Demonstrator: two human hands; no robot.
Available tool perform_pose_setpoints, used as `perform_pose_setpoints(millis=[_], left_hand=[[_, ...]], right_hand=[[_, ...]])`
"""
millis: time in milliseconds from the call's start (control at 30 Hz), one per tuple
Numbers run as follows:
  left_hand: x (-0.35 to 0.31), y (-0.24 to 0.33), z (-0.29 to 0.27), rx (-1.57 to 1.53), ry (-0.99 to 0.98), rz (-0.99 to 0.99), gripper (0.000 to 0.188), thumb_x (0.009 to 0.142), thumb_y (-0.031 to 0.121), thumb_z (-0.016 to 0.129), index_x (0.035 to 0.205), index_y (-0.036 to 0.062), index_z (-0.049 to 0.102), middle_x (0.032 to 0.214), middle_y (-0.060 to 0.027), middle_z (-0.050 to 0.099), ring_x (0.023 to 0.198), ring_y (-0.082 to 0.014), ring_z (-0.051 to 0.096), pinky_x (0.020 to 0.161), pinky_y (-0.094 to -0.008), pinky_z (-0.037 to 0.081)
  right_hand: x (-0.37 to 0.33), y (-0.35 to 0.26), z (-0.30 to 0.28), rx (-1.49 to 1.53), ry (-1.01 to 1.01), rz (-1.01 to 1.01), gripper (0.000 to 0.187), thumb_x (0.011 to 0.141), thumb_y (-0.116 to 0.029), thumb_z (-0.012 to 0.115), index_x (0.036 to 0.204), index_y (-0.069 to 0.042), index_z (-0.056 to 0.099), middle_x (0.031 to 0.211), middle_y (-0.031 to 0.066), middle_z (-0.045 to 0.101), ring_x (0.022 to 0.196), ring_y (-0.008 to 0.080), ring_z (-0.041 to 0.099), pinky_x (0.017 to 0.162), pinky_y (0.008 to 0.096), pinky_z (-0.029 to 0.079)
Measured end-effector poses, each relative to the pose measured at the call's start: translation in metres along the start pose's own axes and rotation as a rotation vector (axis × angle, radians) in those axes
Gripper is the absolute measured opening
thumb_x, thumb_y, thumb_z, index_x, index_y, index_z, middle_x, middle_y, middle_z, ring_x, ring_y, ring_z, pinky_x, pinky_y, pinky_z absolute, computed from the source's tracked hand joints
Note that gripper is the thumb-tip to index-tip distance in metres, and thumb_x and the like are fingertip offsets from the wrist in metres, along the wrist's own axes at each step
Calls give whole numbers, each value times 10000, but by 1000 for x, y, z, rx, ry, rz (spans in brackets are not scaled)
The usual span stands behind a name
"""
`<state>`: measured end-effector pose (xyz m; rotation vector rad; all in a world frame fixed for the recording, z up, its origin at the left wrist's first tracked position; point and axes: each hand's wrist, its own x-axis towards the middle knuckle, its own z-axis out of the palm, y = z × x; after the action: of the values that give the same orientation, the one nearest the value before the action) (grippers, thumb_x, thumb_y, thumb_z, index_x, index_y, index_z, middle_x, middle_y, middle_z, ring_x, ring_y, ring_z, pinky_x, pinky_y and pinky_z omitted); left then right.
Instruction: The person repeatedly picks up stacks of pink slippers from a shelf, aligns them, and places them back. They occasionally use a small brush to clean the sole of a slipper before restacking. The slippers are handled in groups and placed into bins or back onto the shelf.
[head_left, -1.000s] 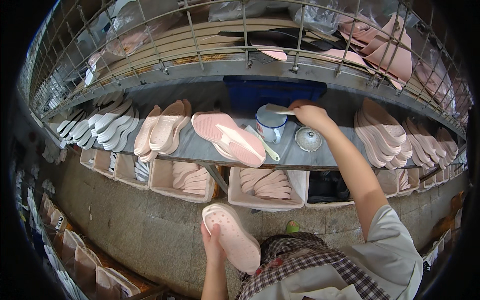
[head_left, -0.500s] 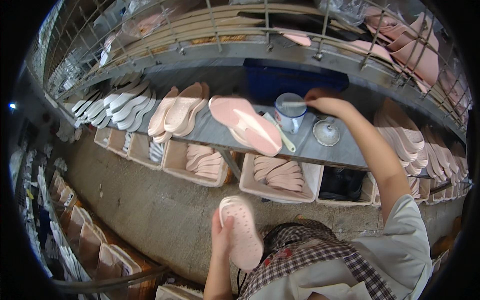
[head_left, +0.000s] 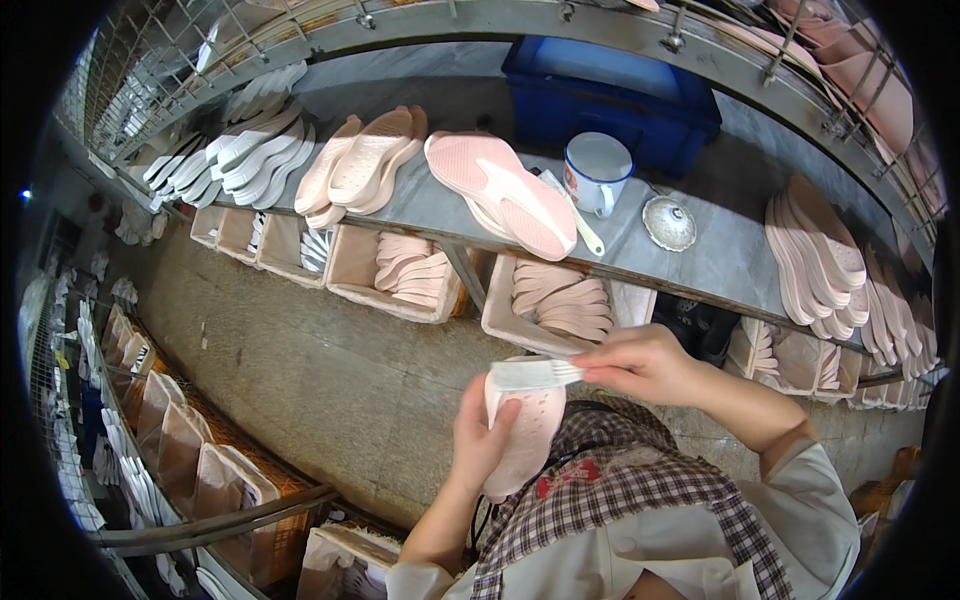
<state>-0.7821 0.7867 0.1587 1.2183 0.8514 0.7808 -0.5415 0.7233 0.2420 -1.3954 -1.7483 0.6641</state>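
In front of my apron, my left hand [head_left: 476, 435] grips a pale pink shoe sole [head_left: 527, 450] by its side, thumb over the holed face. My right hand [head_left: 648, 368] pinches a whitish flat brush [head_left: 528, 375], which lies across the sole's upper end. Whether the bristles press on it I cannot tell. On the grey bench stands a white enamel mug [head_left: 606, 187] with a blue rim, and beside it a silvery domed lid [head_left: 669, 223]. A pale-green-handled tool [head_left: 588, 236] lies between the mug and a pair of pink soles [head_left: 500, 190].
Soles, pink [head_left: 375, 160] and white [head_left: 262, 150], line the bench's left; stacked pink soles [head_left: 812, 260] stand right. A blue bin [head_left: 610, 100] sits behind the mug. Lined baskets [head_left: 395, 305] of soles fill the space below. A metal rail [head_left: 220, 525] runs at lower left.
My right hand has come back from the mug with the brush and brought it onto the sole. My left hand has shifted slightly right and up with the sole.
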Motion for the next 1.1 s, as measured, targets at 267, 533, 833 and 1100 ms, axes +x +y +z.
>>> perform_pose_setpoints(millis=[267,533,833,1100], left_hand=[[-14,-1,0,-9,38,4,420,859,170,638,1206,-13,489,1102,-113,579,1032,-193,534,918,-315,402],[-18,-2,-2,65,47,29,431,857,215,649,1194,-3,495,1099,-118,570,1019,-192,533,903,-315,409],[-18,-2,6,84,18,60,390,853,172,645,1170,-8,506,1084,-99,562,1001,-190,533,893,-310,412],[-21,5,0,-49,72,-49,412,858,156,627,1202,-12,474,1078,-116,556,1030,-191,521,913,-310,399]], right_hand=[[-8,-3,-9,14,-57,38,198,793,-166,705,985,-115,708,755,90,657,647,212,636,556,299,479],[-8,2,-11,-4,-32,-37,196,797,-137,698,985,-83,704,712,94,641,596,203,611,520,289,454],[-9,7,-7,-90,-63,-155,213,777,-108,722,983,-57,707,639,68,611,481,151,540,432,268,388],[-12,8,-16,-149,-71,-46,210,785,-157,708,992,-121,712,709,62,662,542,173,614,474,264,465]])
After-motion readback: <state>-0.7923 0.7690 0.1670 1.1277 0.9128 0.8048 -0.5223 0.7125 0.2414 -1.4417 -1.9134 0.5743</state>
